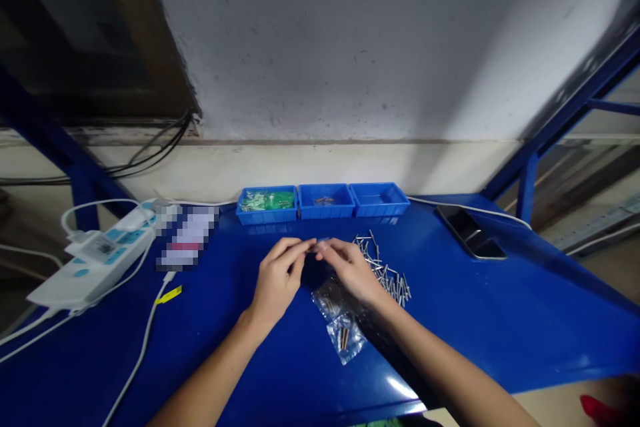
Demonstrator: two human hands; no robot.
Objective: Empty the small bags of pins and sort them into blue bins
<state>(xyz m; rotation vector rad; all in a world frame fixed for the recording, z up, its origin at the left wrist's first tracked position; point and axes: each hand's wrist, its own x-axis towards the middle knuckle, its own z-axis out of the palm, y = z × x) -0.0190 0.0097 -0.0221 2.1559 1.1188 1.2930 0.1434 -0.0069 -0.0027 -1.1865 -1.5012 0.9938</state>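
Observation:
My left hand [280,278] and my right hand [350,271] meet fingertip to fingertip over the blue table. Both are closed in a pinch around something small between them, too small and blurred to name. Below my right hand lie clear plastic bags [346,339] with small brass-coloured pins inside; part of them is hidden by that hand. A loose pile of silvery metal pins [395,285] spreads just beyond and to the right of my right hand.
Three blue bins stand along the back: one with green packets [267,200], one with a few small pieces [326,201], and a right bin [379,195]. A phone [471,232] lies right. A white power strip [95,260] and cables [145,340] occupy the left.

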